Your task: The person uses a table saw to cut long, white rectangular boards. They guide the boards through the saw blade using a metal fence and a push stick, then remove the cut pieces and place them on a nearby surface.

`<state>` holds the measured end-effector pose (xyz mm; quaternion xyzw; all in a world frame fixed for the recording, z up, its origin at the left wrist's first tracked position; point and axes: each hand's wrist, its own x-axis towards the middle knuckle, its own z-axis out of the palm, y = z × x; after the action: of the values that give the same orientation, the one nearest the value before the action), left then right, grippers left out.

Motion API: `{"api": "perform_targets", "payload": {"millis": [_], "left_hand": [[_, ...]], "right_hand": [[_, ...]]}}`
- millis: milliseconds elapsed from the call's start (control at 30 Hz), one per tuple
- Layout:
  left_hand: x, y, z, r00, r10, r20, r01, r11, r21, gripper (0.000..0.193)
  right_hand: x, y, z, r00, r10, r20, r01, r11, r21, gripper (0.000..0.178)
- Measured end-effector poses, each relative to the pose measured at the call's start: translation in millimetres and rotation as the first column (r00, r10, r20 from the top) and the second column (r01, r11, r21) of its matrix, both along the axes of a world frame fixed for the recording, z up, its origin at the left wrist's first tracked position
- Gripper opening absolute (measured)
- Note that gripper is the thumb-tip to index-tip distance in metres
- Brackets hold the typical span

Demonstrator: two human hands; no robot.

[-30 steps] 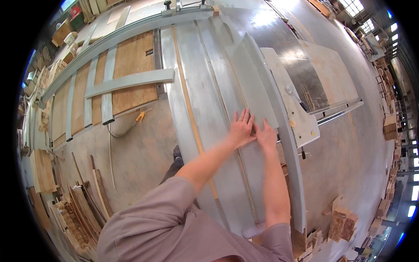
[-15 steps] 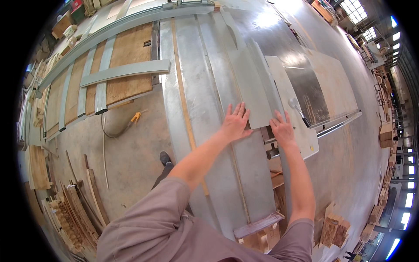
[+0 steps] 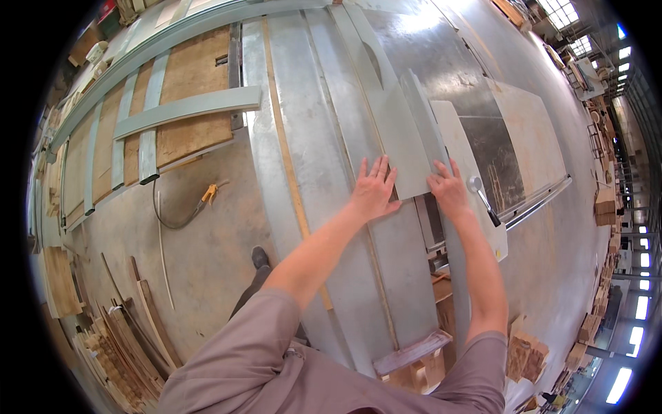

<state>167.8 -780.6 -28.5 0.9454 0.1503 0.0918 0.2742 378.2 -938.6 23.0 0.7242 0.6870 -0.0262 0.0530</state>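
My left hand lies flat with fingers spread on the near edge of a grey board that rests on a long grey machine table. My right hand presses flat on the board's near right corner, beside a pale guide fence. A black-handled lever with a silver knob sticks out just right of my right hand. Neither hand grips anything; both only push against the board's surface.
A sliding table with a dark panel lies to the right. Brown boards and grey rails sit at the left. An orange-handled air hose lies on the concrete floor. Wood offcuts pile up at lower left and lower right.
Both hands have moved away from me along the table with the board. They started close together and now lie apart on the board's near edge.
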Motion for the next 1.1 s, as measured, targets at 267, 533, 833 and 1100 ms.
{"api": "perform_targets", "payload": {"millis": [267, 533, 833, 1100], "left_hand": [[14.4, 40.8, -10.4, 0.999, 0.019, 0.043, -0.016, 0.999, -0.05, 0.082], [29.9, 81.9, -27.8, 0.999, 0.018, 0.047, -0.016, 0.999, -0.034, 0.082], [54.4, 136.3, -50.3, 0.998, 0.018, 0.059, -0.015, 0.999, -0.048, 0.084], [73.1, 180.0, -68.0, 0.999, 0.024, 0.023, -0.023, 0.999, -0.028, 0.083]], "right_hand": [[14.3, 44.8, -8.3, 0.999, -0.043, -0.017, 0.043, 0.999, 0.033, 0.007], [31.6, 90.1, -16.9, 0.999, -0.039, -0.019, 0.039, 0.999, -0.014, 0.006], [58.4, 141.8, -45.1, 0.999, -0.033, -0.026, 0.033, 0.999, 0.025, 0.02], [76.8, 189.6, -59.8, 0.999, -0.027, -0.03, 0.028, 0.999, 0.029, 0.009]]}}
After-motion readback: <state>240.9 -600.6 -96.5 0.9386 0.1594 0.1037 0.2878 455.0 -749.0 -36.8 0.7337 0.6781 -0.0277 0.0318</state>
